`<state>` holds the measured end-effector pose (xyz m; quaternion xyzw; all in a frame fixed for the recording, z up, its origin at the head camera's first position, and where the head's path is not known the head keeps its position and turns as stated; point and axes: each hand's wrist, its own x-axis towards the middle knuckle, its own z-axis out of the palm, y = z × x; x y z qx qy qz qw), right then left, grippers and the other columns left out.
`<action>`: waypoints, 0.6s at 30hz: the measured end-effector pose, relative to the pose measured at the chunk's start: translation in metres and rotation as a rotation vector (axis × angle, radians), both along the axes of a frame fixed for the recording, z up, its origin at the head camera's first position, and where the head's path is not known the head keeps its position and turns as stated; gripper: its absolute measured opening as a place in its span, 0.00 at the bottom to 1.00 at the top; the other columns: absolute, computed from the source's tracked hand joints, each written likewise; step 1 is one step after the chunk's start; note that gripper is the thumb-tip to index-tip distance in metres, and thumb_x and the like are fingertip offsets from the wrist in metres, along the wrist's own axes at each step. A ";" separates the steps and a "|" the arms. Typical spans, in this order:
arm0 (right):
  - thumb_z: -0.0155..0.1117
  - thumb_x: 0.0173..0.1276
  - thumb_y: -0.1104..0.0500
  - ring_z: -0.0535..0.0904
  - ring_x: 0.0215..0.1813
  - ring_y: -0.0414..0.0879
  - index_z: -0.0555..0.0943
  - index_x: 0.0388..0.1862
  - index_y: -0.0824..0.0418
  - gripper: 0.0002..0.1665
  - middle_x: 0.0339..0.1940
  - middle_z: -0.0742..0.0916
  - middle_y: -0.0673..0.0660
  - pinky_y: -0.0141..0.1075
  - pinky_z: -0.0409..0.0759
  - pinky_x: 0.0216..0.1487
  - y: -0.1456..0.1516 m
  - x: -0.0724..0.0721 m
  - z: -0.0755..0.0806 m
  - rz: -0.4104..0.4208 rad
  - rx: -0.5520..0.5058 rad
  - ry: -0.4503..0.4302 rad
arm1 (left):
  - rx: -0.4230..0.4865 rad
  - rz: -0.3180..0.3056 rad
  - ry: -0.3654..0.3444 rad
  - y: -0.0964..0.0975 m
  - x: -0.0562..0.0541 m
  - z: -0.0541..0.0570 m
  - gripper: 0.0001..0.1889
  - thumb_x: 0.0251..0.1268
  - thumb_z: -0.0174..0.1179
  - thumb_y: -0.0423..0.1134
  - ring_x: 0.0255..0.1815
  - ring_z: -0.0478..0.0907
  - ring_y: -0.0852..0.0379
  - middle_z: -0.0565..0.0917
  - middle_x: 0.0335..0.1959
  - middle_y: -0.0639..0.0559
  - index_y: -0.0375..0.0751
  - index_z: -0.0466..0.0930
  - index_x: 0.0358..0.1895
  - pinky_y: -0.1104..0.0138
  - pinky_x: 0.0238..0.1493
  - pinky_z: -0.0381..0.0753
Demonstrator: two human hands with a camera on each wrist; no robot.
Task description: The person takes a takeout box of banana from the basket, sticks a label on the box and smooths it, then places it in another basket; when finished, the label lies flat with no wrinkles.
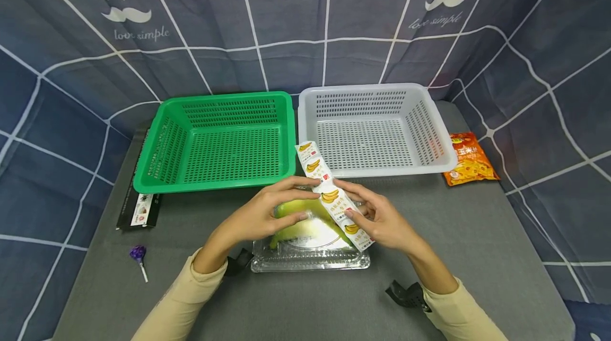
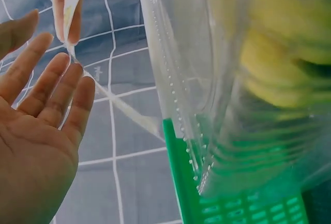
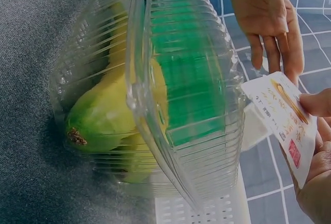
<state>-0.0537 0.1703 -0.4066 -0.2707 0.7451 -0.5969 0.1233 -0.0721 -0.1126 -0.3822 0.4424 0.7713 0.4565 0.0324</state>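
Note:
A white strip of banana-printed labels (image 1: 329, 192) slants above a clear plastic clamshell box (image 1: 310, 262). My right hand (image 1: 382, 219) pinches the strip near its lower half, thumb on the printed face, as the right wrist view shows of the labels (image 3: 284, 113). On the other side, my left hand (image 1: 264, 213) has its fingers extended, their tips close to the strip's edge; whether they touch it I cannot tell. The left palm (image 2: 39, 141) holds nothing. Yellow-green bananas (image 3: 98, 115) lie inside the box, seen through its ribbed plastic wall.
Behind the hands stand a green basket (image 1: 217, 188) and a white basket (image 1: 377, 171), side by side. An orange snack bag (image 1: 470, 158) lies at the right. At the left are a black package with a white label (image 1: 141, 211) and a purple lollipop (image 1: 138, 253).

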 end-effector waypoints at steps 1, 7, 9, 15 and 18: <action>0.58 0.72 0.70 0.70 0.13 0.41 0.66 0.75 0.54 0.34 0.66 0.78 0.62 0.33 0.70 0.11 0.000 0.000 0.000 -0.004 0.002 0.005 | -0.006 0.000 0.000 0.001 0.000 0.000 0.19 0.67 0.64 0.32 0.69 0.67 0.50 0.72 0.68 0.46 0.37 0.80 0.61 0.56 0.66 0.68; 0.57 0.72 0.71 0.74 0.15 0.47 0.66 0.75 0.57 0.34 0.66 0.77 0.63 0.36 0.72 0.11 -0.001 0.000 0.001 0.003 -0.048 -0.004 | -0.017 -0.003 0.019 0.003 -0.001 -0.001 0.19 0.67 0.64 0.33 0.70 0.66 0.50 0.71 0.69 0.47 0.39 0.80 0.61 0.56 0.66 0.68; 0.57 0.72 0.72 0.77 0.17 0.49 0.65 0.76 0.58 0.34 0.67 0.77 0.62 0.38 0.74 0.12 -0.001 0.000 0.001 0.007 -0.061 -0.004 | -0.013 -0.005 0.023 0.004 -0.002 -0.001 0.19 0.67 0.64 0.33 0.70 0.66 0.49 0.71 0.68 0.47 0.39 0.80 0.61 0.56 0.65 0.68; 0.56 0.73 0.72 0.82 0.23 0.52 0.65 0.76 0.58 0.34 0.66 0.78 0.61 0.39 0.76 0.15 -0.002 -0.002 0.001 0.019 -0.078 -0.005 | 0.000 -0.005 0.014 0.005 0.000 -0.001 0.20 0.67 0.64 0.33 0.68 0.68 0.50 0.73 0.66 0.47 0.39 0.80 0.61 0.56 0.65 0.69; 0.56 0.73 0.72 0.84 0.26 0.53 0.64 0.76 0.58 0.34 0.66 0.78 0.61 0.40 0.78 0.16 -0.002 -0.002 0.000 0.025 -0.085 -0.013 | 0.039 -0.013 -0.001 0.005 0.000 -0.001 0.20 0.65 0.65 0.30 0.66 0.70 0.49 0.74 0.64 0.47 0.36 0.80 0.61 0.56 0.64 0.70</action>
